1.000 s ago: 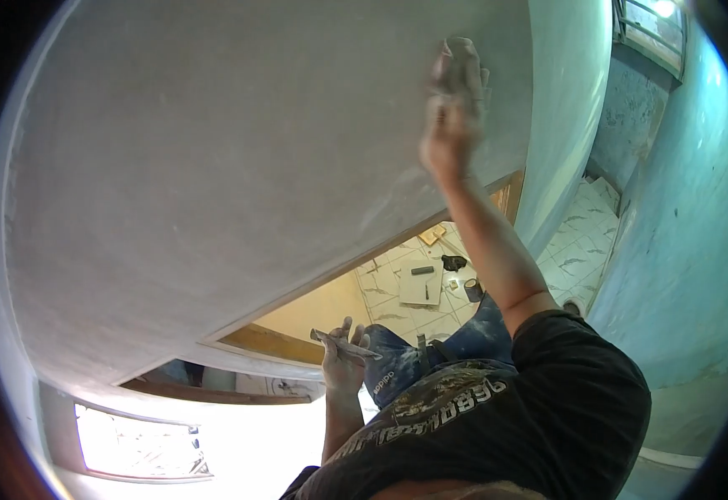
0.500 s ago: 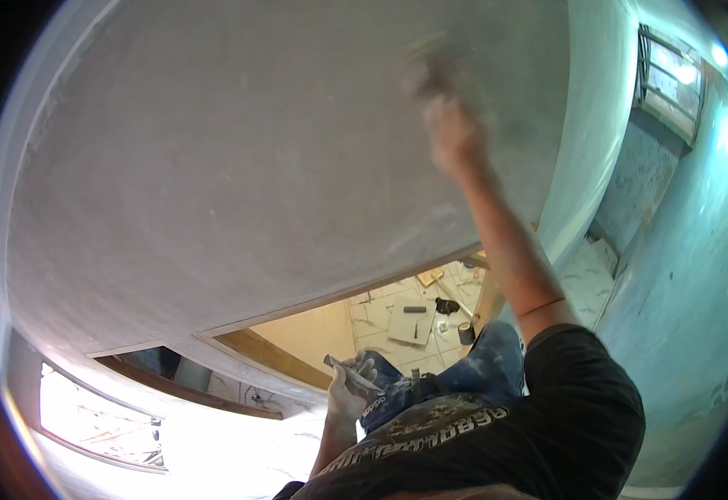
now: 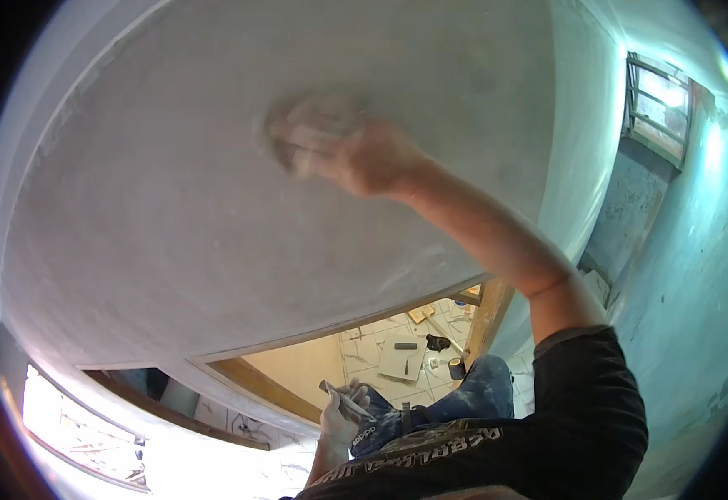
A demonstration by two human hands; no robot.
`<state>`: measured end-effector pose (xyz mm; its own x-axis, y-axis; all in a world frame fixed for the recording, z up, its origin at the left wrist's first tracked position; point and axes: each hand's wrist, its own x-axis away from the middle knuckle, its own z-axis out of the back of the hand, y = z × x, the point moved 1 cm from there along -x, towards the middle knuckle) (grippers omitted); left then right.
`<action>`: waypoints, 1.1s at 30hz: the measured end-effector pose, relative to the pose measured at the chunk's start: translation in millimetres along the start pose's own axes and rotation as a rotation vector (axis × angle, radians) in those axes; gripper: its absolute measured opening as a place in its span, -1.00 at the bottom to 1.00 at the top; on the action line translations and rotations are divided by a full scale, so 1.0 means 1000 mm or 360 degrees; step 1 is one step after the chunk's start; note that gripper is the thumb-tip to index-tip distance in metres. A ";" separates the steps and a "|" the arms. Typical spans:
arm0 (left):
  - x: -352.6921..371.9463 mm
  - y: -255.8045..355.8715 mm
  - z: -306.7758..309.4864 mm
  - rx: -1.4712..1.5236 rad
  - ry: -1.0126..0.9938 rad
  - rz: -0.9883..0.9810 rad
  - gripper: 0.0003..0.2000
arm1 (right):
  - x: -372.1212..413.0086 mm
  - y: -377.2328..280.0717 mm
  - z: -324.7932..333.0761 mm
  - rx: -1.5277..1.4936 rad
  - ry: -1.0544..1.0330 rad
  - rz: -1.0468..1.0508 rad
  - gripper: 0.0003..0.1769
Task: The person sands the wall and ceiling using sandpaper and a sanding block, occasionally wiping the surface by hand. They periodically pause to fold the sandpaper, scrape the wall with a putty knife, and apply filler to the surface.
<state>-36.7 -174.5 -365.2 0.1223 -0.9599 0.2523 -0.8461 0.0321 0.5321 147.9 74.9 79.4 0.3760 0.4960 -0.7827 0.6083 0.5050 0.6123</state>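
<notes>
My right hand [image 3: 360, 154] is raised against the broad grey wall [image 3: 189, 217] above the doorway. Its fingers are closed around a dark, blurred piece [image 3: 279, 137] at the wall surface, too smeared by motion to name. Low down, near my left thigh, my left hand [image 3: 339, 423] grips a flat, narrow grey strip [image 3: 354, 407] that sticks out on both sides of the fingers. Pale dust coats the left fingers.
Below the wall is a doorway with a wooden frame [image 3: 276, 386]. On the tiled floor beyond lie a board [image 3: 399, 367] with tools on it, a black item [image 3: 438, 342] and a dark can [image 3: 457, 367]. A barred window [image 3: 660, 104] is at upper right.
My right hand has swept left and somewhat down across the wall, with the forearm now slanting leftward. My left hand keeps its hold on the strip near my thigh.
</notes>
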 end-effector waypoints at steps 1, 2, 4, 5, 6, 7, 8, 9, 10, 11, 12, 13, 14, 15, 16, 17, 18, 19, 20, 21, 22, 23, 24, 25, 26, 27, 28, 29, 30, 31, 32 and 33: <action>0.005 0.006 0.004 -0.0052 0.0027 0.0031 -0.65 | -0.003 0.010 0.000 -0.0075 -0.0051 -0.0077 -0.64; 0.004 0.009 0.005 -0.0072 -0.0010 0.0053 -0.65 | -0.003 0.041 0.001 -0.0102 -0.0210 -0.0503 -0.63; 0.004 0.004 0.007 -0.0067 -0.0003 -0.0047 -0.65 | -0.014 0.078 0.026 -0.0342 -0.0548 -0.1841 -0.62; 0.002 0.003 0.010 -0.0019 0.0001 -0.0062 -0.64 | -0.021 0.076 0.022 -0.0304 -0.0487 -0.1670 -0.62; 0.005 0.002 0.011 -0.0040 -0.0029 -0.0067 -0.64 | -0.019 0.069 0.008 -0.0108 -0.0262 -0.0870 -0.61; 0.007 0.000 0.009 -0.0024 0.0041 -0.0071 -0.63 | -0.018 0.056 -0.002 -0.0056 -0.0100 -0.0188 -0.61; 0.010 -0.002 0.011 -0.0013 0.0126 -0.0075 -0.63 | -0.020 0.054 0.002 -0.0067 -0.0077 -0.0015 -0.60; 0.011 -0.002 0.015 -0.0045 0.0130 -0.0058 -0.62 | -0.016 0.070 0.003 -0.0086 -0.0112 -0.0121 -0.59; 0.012 0.001 0.021 -0.0052 0.0139 -0.0056 -0.62 | -0.007 0.098 0.006 -0.0107 -0.0267 -0.0579 -0.59; 0.014 0.003 0.021 -0.0085 0.0135 -0.0081 -0.62 | 0.001 0.143 0.025 0.0125 -0.0360 -0.0868 -0.59; 0.018 0.000 0.022 -0.0106 0.0136 -0.0112 -0.62 | -0.002 0.144 0.036 -0.0350 -0.0314 -0.1482 -0.57; 0.020 0.001 0.024 -0.0131 0.0105 -0.0170 -0.64 | -0.005 0.143 0.048 -0.0745 -0.0082 -0.2106 -0.55; 0.025 0.002 0.023 -0.0109 0.0111 -0.0180 -0.64 | 0.005 0.133 0.027 -0.0492 0.0025 -0.1596 -0.60; 0.033 0.001 0.021 -0.0062 0.0158 -0.0224 -0.64 | 0.024 0.121 0.004 -0.0244 0.0121 -0.1088 -0.64; 0.032 0.001 0.018 -0.0019 0.0192 -0.0271 -0.65 | 0.039 0.113 -0.016 0.0004 0.0224 -0.0569 -0.66; 0.029 -0.001 0.029 0.0060 0.0137 -0.0229 -0.66 | 0.043 0.107 -0.015 0.0107 0.0260 -0.0322 -0.66; 0.028 -0.001 0.026 0.0064 0.0168 -0.0222 -0.66 | 0.041 0.097 -0.010 0.0219 0.0306 -0.0078 -0.66; 0.026 0.002 0.024 0.0032 0.0197 -0.0166 -0.66 | 0.045 0.097 0.003 0.0173 -0.0002 -0.0082 -0.68; 0.025 0.000 0.022 0.0021 0.0229 -0.0111 -0.66 | 0.039 0.088 0.013 0.0106 -0.0309 -0.0066 -0.69; 0.016 -0.001 0.029 -0.0032 0.0180 -0.0106 -0.65 | 0.030 0.074 0.015 0.0054 -0.0327 -0.0060 -0.69; 0.014 -0.002 0.036 -0.0079 0.0141 -0.0098 -0.65 | 0.024 0.058 0.016 -0.0105 -0.0249 -0.0687 -0.72; 0.018 -0.005 0.029 -0.0034 0.0114 -0.0153 -0.64 | 0.031 0.018 0.013 -0.0145 -0.0299 -0.0738 -0.69; 0.020 -0.001 0.021 -0.0007 0.0083 -0.0217 -0.63 | 0.038 -0.021 0.009 -0.0182 -0.0349 -0.0791 -0.64; 0.017 -0.002 0.020 0.0028 0.0064 -0.0221 -0.63 | 0.062 -0.087 0.008 -0.0108 -0.0493 -0.0242 -0.60; 0.019 -0.004 0.023 0.0060 0.0052 -0.0216 -0.62 | 0.089 -0.138 0.010 -0.0325 -0.0404 0.0249 -0.64; 0.027 -0.004 0.024 0.0070 0.0104 -0.0206 -0.62 | 0.123 -0.181 0.019 -0.0807 -0.0616 0.0211 -0.62; 0.031 -0.006 0.023 0.0014 0.0053 -0.0218 -0.61 | 0.143 -0.209 0.026 -0.1290 -0.0813 0.0190 -0.58; 0.031 -0.006 0.020 -0.0032 -0.0011 -0.0244 -0.61 | 0.138 -0.210 0.024 -0.1333 -0.0813 0.0213 -0.58; 0.030 -0.007 0.018 0.0011 0.0025 -0.0262 -0.61 | 0.128 -0.202 0.016 -0.0503 -0.0714 0.0427 -0.60; 0.040 -0.008 0.020 0.0029 0.0026 -0.0289 -0.61 | 0.114 -0.183 0.010 -0.0339 -0.0653 0.0284 -0.63; 0.055 -0.009 0.027 0.0040 0.0039 -0.0303 -0.61 | 0.091 -0.150 0.005 -0.0259 -0.0614 0.0051 -0.65; 0.064 -0.011 0.035 0.0076 0.0064 -0.0343 -0.61 | 0.063 -0.110 0.001 -0.0175 -0.0625 -0.0220 -0.66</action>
<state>-37.5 -246.1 -383.2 0.3226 -0.9312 0.1696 -0.8217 -0.1866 0.5385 105.6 50.3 -37.2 0.5467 0.1227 -0.8283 0.6015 0.6307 0.4904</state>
